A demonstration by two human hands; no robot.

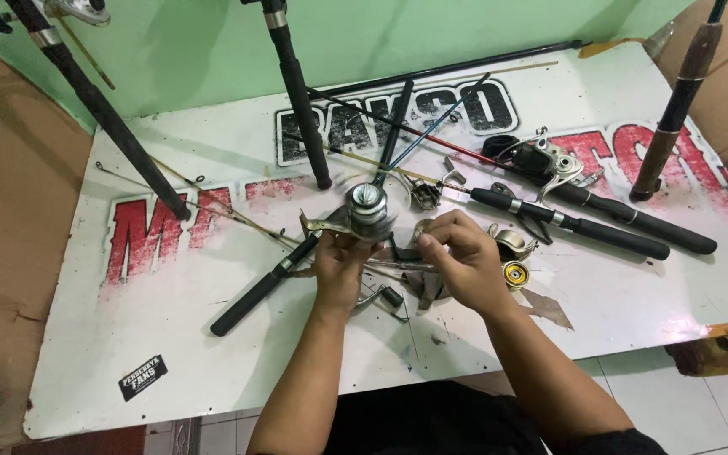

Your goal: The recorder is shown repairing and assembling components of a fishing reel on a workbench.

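At the upper left of the frame, a black foam-gripped rod handle [103,114] leans over the white painted surface [170,354]. At centre, the left hand [337,268] is closed around the body of a silver metal spinning reel [367,211], held just above the surface; its spool appears blurred. Just right, the right hand [463,261] pinches a small part, too small to identify, beside the reel. Further right lies a black two-section rod handle [587,226].
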